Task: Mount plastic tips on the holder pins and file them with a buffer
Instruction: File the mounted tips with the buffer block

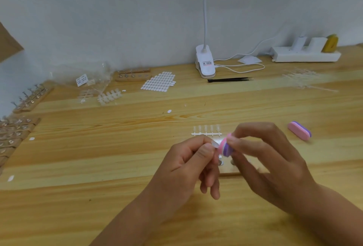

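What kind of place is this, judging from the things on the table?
Probably a nail-art workbench: a strip of plastic nail tips, wooden holders with metal pins, a pink-and-purple buffer and a clip-on lamp on a wooden table.

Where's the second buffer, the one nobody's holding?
Head view: the second buffer lies on the table, right of centre, beyond and right of the right hand, with the strip of clear tips to its left.

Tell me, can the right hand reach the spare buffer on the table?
Probably yes: the spare buffer lies just beyond the right hand, bare table between, though that hand is busy pinching a second buffer.
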The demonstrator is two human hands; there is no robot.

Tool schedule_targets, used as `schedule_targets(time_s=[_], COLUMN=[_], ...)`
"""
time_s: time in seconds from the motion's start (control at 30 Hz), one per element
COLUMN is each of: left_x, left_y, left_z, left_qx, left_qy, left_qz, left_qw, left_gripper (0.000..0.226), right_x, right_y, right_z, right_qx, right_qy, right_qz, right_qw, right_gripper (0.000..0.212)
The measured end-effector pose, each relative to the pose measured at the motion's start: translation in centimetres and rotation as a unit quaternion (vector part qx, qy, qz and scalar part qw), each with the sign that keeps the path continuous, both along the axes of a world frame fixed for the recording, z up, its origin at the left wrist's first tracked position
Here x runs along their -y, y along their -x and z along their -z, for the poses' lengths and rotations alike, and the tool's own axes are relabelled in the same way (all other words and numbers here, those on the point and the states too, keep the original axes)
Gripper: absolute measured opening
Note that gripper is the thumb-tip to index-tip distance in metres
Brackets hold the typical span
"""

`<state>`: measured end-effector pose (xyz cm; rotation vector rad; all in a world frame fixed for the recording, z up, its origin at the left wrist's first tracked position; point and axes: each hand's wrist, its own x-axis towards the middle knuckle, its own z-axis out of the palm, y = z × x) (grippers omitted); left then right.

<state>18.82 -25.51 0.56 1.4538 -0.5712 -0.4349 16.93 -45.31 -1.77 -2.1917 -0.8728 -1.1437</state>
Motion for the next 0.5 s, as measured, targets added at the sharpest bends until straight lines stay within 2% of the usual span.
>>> schedule_targets(time_s=[0.13, 0.23, 0.3, 0.4, 0.5], left_x=[0.0, 0.0, 0.0, -0.1, 0.0], left_y=[0.0, 0.0, 0.0, -0.1, 0.1], left_z=[0.0, 0.1, -0.1, -0.3, -0.4], left_qx=[-0.002, 0.003, -0.001, -0.011, -0.009], left_qy=[0.006, -0.007, -0.01, -0.001, 0.002], left_qz=[0.008, 0.026, 0.027, 0.017, 0.021], left_qw=[1.0, 1.0, 1.0, 1.0, 1.0], left_gripper=[0.029, 0.03, 0.03, 0.03, 0.03], right_x=[0.4, -0.5, 0.1, 0.8, -0.1], right_y=[0.1, 0.6, 0.2, -0.2, 0.5], right_z=[-0.2, 0.2, 0.3, 0.1, 0.1], right_qx=[0.024, 0.053, 0.043, 0.014, 0.029], right_qy=[-0.013, 0.026, 0.042, 0.01, 0.004], right_qz=[0.011, -0.007, 0.002, 0.017, 0.001], right_qw=[1.0, 0.998, 0.998, 1.0, 1.0], right_gripper=[0.028, 0.036, 0.037, 0.027, 0.031])
